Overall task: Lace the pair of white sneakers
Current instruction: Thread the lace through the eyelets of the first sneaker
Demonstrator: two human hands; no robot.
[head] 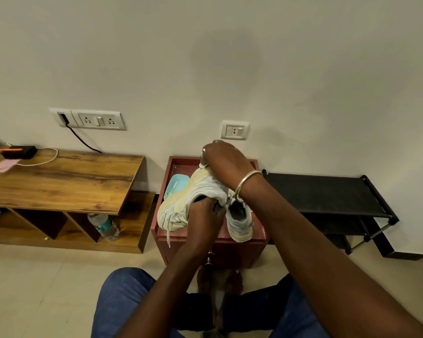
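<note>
Sneaker one point(181, 203): white, yellowed, held tilted in the air over a red box point(230, 250). Its far end is hidden under the right hand point(226, 162).
Left hand point(205, 215): curled round the rim of sneaker one's opening, fingertips out of sight inside.
Right hand: clamped over the upper end of sneaker one. A small white scrap shows at the fingertips; cannot tell whether it is lace. Bangle point(248, 182) on the wrist.
Lace point(168, 236): one loose end dangles from sneaker one's lower side.
Sneaker two point(241, 223): rests on the red box, front part covered by the right forearm.
Light-blue item point(176, 189): on the box behind sneaker one, mostly hidden, kind unclear.
Surroundings: wooden table point(71, 181) to the left, water bottle point(104, 226) on its lower shelf, black rack point(327, 193) to the right.
</note>
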